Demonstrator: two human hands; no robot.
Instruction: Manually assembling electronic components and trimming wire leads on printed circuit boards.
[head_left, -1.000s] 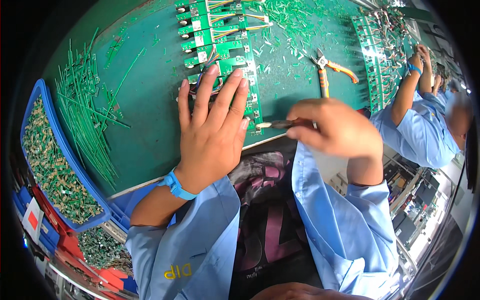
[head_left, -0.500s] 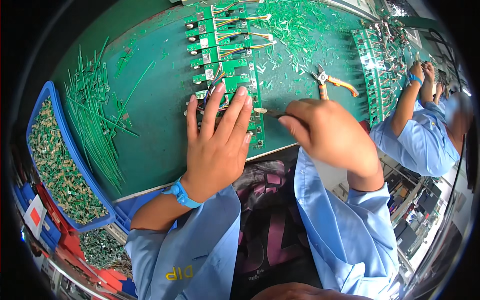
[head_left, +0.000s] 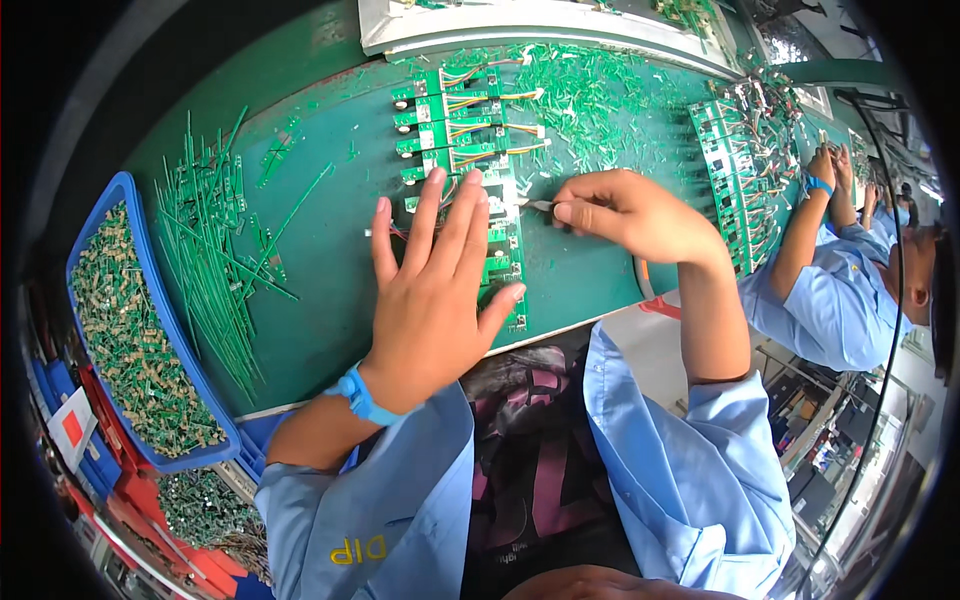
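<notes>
Left hand (head_left: 428, 295), palm down with fingers spread, lies over a green circuit-board panel (head_left: 436, 135) — joined boards with coloured wires (head_left: 498, 98) — on the middle of the green bench (head_left: 320, 300). At the panel's right edge is the pale tip of a slender tool (head_left: 540, 205), pinched between thumb and fingers of the right hand (head_left: 630, 215). Green offcuts (head_left: 590, 115) lie scattered beyond — then, farther right, a second wired panel (head_left: 728, 180) and a co-worker's blue sleeve (head_left: 815, 320).
</notes>
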